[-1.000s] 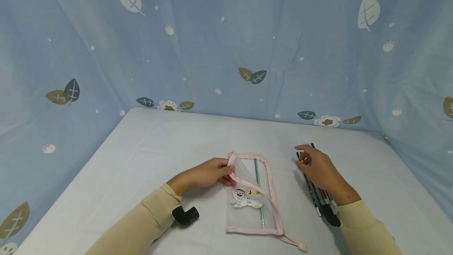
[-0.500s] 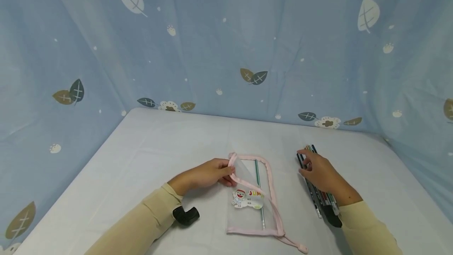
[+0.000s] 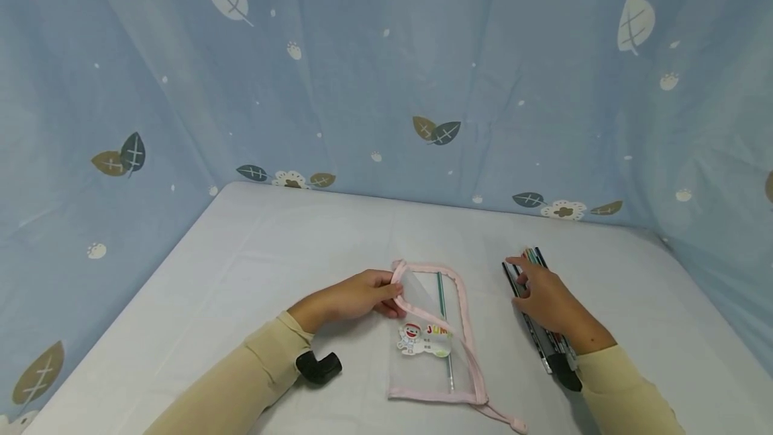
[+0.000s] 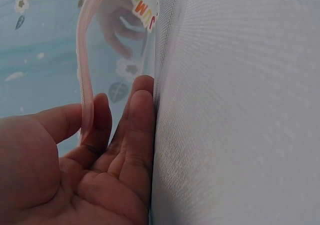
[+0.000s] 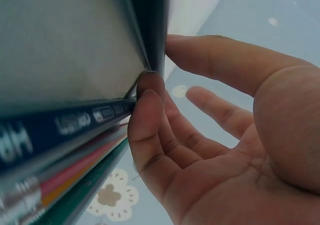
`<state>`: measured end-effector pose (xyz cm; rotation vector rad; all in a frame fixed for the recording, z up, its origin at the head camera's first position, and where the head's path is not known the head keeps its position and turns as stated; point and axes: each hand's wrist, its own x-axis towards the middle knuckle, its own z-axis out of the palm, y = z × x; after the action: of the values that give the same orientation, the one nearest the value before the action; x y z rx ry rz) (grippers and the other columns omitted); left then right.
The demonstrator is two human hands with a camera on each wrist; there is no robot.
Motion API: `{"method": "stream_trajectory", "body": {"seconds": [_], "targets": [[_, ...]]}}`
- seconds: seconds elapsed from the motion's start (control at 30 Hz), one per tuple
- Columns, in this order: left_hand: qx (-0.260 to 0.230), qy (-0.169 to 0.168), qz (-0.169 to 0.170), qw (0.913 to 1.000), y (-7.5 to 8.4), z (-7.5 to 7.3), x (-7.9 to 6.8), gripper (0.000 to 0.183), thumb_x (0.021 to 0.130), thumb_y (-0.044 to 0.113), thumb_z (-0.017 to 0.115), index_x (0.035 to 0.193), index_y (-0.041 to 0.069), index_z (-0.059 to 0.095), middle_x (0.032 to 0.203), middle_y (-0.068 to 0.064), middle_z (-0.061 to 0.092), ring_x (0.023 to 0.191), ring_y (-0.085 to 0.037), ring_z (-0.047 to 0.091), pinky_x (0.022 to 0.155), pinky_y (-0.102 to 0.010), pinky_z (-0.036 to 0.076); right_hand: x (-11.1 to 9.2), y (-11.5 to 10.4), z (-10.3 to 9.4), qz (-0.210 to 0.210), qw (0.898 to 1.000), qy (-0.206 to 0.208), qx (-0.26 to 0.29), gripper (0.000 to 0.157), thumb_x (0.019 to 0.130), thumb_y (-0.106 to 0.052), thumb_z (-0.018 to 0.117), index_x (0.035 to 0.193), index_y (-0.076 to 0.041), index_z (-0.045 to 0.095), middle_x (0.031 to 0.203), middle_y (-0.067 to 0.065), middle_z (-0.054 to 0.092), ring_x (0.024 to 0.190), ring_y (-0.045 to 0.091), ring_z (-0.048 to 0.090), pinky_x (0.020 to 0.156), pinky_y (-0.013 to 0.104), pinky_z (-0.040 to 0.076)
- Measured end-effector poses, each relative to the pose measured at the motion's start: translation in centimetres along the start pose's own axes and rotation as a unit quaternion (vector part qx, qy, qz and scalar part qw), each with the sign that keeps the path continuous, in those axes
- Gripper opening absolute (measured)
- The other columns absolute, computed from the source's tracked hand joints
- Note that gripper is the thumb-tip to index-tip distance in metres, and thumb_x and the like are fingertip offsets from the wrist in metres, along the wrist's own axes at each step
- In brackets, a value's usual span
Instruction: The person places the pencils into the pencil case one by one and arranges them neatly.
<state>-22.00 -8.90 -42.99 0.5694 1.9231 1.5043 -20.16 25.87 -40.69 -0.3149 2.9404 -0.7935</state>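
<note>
My left hand (image 3: 368, 294) pinches the pink edge of a clear mesh zip pouch (image 3: 417, 378) between thumb and fingers, lifting its top layer at the upper left corner. A cartoon label reading "JUM" is on the pouch, and a teal pencil (image 3: 441, 294) lies lengthwise inside. To the right, my right hand (image 3: 543, 297) reaches over a bunch of pencils (image 3: 531, 254). In the right wrist view its thumb and fingertips pinch a dark pencil (image 5: 156, 30) at the left side of the bunch. Palm and wrist hide part of the bunch in the head view.
A white cloth (image 3: 290, 233) covers the table. Blue leaf-print curtains (image 3: 362, 72) stand behind it and at both sides. A pink wrist strap (image 3: 504, 416) trails from the pouch's lower right corner. Black camera mounts (image 3: 319, 368) sit at both wrists.
My right hand has shifted slightly toward me. The leftmost dark pencil now stands a little further apart from the bunch. My left hand keeps its hold on the pouch.
</note>
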Motion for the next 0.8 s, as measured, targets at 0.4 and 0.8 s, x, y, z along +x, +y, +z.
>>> {"method": "stream_trajectory", "body": {"seconds": [0.4, 0.8], "targets": [[0.001, -0.003, -0.006, 1.0000, 0.23, -0.08, -0.20, 0.028, 0.108, 0.020, 0.043, 0.116, -0.003, 0.059, 0.102, -0.013, 0.073, 0.092, -0.014, 0.069, 0.088, -0.027, 0.058, -0.02, -0.25, 0.29, -0.011, 1.000, 0.009, 0.007, 0.075, 0.079, 0.016, 0.066, 0.147, 0.008, 0.037, 0.109, 0.026, 0.059, 0.072, 0.018, 0.055, 0.053, 0.025, 0.048], [-0.004, -0.005, -0.003, 1.0000, 0.14, -0.04, -0.16, 0.025, 0.108, 0.019, 0.045, 0.112, -0.001, 0.061, 0.102, -0.011, 0.073, 0.094, -0.014, 0.070, 0.090, -0.028, 0.059, -0.11, -0.89, -0.08, -0.018, 0.999, 0.041, 0.019, 0.086, 0.076, 0.013, 0.066, 0.153, 0.000, 0.030, 0.118, 0.031, 0.053, 0.069, 0.017, 0.054, 0.049, 0.026, 0.047]]}}
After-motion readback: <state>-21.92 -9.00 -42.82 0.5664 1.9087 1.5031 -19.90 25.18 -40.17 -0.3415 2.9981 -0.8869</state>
